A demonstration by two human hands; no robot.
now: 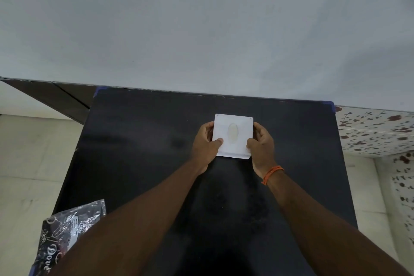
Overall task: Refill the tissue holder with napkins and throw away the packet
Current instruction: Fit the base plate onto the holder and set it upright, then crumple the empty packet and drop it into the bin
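Observation:
A white square tissue holder (239, 124) with an oval slot in its lid lies on the black table (139, 141), toward the back middle. My left hand (207, 147) grips its left side, thumb on the lid. My right hand (262, 143), with an orange thread on the wrist, grips its right side, thumb on the lid. A clear plastic packet (65, 228) with white print lies crumpled at the table's near left corner, partly under my left forearm. Whether napkins are inside the holder cannot be told.
A plain grey wall stands right behind the table. Pale floor tiles show to the left. A ledge with a red-speckled pattern (376, 132) runs along the right side.

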